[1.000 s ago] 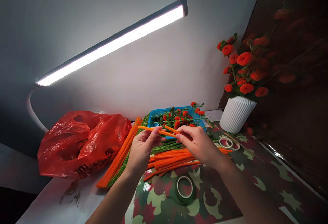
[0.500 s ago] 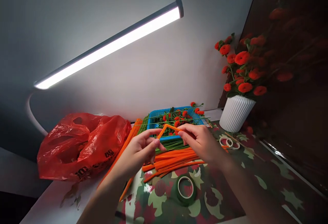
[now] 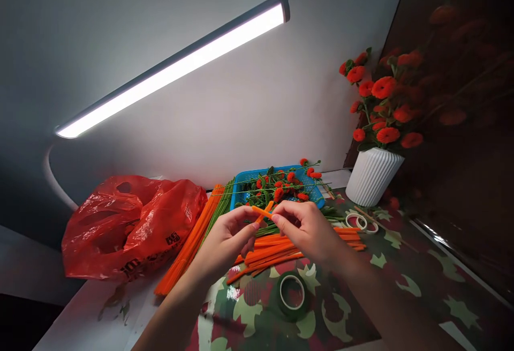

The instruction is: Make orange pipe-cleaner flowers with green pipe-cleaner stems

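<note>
Currently, the left hand and right hand both pinch an orange chenille stem, its lengths crossed in an X above the middle of the surface. Just beneath lie loose orange stems; a green tape roll sits toward the near edge. A blue basket of red flowers stands by the far edge, and a white vase near the far right corner.
</note>
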`<state>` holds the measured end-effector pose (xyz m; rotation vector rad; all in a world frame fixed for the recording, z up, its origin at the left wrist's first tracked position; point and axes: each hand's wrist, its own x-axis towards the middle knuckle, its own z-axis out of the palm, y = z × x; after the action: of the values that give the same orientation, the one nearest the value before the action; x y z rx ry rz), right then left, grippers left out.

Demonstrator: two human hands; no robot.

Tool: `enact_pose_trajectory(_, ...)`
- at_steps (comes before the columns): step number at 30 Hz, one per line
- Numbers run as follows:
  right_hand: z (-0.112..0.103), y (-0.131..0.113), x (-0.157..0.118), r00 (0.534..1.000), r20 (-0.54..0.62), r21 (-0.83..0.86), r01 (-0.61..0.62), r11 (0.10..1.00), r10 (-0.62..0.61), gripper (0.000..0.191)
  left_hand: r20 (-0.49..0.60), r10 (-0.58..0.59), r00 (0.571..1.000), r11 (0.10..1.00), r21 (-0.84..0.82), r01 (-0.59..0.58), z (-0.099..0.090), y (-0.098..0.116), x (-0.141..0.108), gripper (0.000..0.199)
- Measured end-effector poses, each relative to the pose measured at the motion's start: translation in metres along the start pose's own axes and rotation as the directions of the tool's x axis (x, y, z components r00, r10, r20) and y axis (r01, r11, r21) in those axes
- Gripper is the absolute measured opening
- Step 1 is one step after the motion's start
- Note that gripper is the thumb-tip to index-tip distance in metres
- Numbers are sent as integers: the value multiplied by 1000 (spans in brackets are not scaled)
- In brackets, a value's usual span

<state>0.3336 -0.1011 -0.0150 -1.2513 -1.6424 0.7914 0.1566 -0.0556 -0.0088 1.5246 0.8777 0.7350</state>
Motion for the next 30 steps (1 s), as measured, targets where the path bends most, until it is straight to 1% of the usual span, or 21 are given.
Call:
enact_pose_trajectory(5, 2, 0, 0, 1000, 7, -1, 0, 1000, 0, 22, -12, 8, 1000, 1000, 9, -8, 2, -1, -1, 27)
enact_pose_trajectory(11, 1, 2, 0, 1000, -4, -3, -7, 1000, 7, 24, -94, 82, 992, 997, 8, -82, 4, -1, 0, 25)
enact_pose_trajectory(16, 3, -1, 0, 1000, 15, -1, -9, 1000, 9, 24, -103, 99, 990, 994, 58, -94, 3, -2, 0, 29)
enact_pose_trajectory(19, 3, -2, -1, 999, 50, 27, -6, 1000, 4, 26, -78, 118, 990, 989, 102, -110, 2, -5, 0, 29)
enact_pose_trajectory(21, 1, 0, 1, 993, 116, 114, -48, 992, 35, 28, -55, 155, 986, 979, 140, -147, 1, -6, 0, 28)
enact_pose_trajectory(22, 0, 3, 2, 982, 180, 190, -99, 977, 64, 30, -45, 176, 983, 973, 160, -167, 1, -6, -1, 27)
enact_pose_trajectory(24, -3, 10, 6, 931, 349, 361, -240, 901, 108, 35, -30, 218, 976, 957, 205, -207, 0, -6, -2, 27)
enact_pose_trajectory(25, -4, 14, 8, 898, 427, 430, -304, 850, 106, 37, -23, 240, 971, 946, 231, -228, 0, -5, -3, 26)
enact_pose_trajectory(26, -5, 18, 9, 872, 480, 484, -349, 802, 90, 39, -16, 261, 965, 933, 260, -248, 0, -5, -3, 25)
enact_pose_trajectory(28, -7, 25, 12, 843, 535, 558, -396, 729, 48, 39, -8, 298, 954, 904, 324, -280, 0, -4, -4, 25)
enact_pose_trajectory(30, -7, 28, 12, 830, 558, 597, -418, 685, 20, 39, -5, 319, 948, 879, 376, -294, -1, -5, -4, 26)
